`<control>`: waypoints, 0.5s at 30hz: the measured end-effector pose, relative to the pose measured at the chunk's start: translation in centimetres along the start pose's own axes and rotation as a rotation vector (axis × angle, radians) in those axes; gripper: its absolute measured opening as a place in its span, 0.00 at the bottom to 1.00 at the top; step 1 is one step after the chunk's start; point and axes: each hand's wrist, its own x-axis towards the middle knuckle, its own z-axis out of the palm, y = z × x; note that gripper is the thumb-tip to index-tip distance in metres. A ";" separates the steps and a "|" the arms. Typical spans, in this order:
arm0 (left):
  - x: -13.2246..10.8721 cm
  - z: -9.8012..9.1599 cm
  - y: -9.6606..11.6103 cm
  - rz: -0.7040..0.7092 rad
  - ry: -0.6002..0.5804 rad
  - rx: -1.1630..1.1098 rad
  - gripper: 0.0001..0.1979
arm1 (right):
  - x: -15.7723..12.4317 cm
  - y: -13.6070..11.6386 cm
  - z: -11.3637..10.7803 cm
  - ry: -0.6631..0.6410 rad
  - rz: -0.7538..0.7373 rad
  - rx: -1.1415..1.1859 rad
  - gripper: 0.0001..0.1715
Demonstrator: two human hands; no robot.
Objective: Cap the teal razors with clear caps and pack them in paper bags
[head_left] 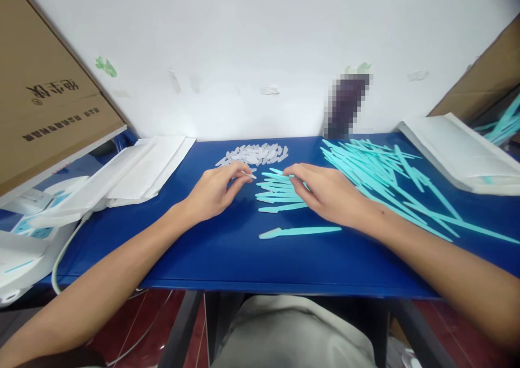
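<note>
My left hand (219,186) pinches a small white blade cap (249,175) between thumb and fingertips, just in front of a pile of similar white caps (255,154). To its right, my right hand (320,189) is closed at the fingertips on a thin teal eyebrow razor (277,171), whose blade end points left toward the cap; a gap separates the two. Below the right hand lies a row of teal razors (276,199), partly hidden by it. One single razor (300,231) lies nearer the front edge.
A large heap of teal razors (374,168) spreads across the right of the blue table (195,260). White padded envelopes (142,168) and a white machine with a cable (40,249) stand left, below a cardboard box (57,103). Another envelope (463,151) lies at right.
</note>
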 end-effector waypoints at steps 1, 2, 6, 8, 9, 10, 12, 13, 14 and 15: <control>0.0 0.1 0.1 0.012 0.041 -0.024 0.06 | 0.0 0.0 0.1 0.004 -0.003 0.000 0.18; -0.1 0.3 0.3 0.028 0.077 -0.037 0.05 | 0.0 0.1 0.2 0.008 -0.005 0.000 0.18; -0.2 1.0 0.6 0.073 0.163 -0.037 0.07 | 0.1 -0.1 0.4 0.026 0.017 -0.008 0.18; -0.2 1.2 0.7 0.054 0.167 -0.008 0.06 | 0.2 -0.4 0.3 0.052 0.077 -0.001 0.14; -0.2 1.2 0.7 0.031 0.164 -0.001 0.05 | 0.3 -0.5 0.2 0.069 0.120 0.009 0.13; -0.3 1.3 0.7 0.010 0.159 -0.001 0.05 | 0.3 -0.7 0.0 0.085 0.164 0.021 0.15; -0.2 1.3 0.6 0.010 0.140 -0.004 0.07 | 0.3 -1.0 -0.3 0.089 0.217 0.065 0.22; -0.2 1.2 0.5 0.031 0.128 0.002 0.07 | 0.3 -1.0 -0.5 0.084 0.219 0.093 0.24; -0.2 1.2 0.5 0.060 0.118 0.016 0.07 | 0.3 -1.0 -0.6 0.084 0.211 0.115 0.23; -0.1 1.2 0.4 0.085 0.112 0.035 0.07 | 0.2 -1.0 -0.6 0.087 0.193 0.126 0.20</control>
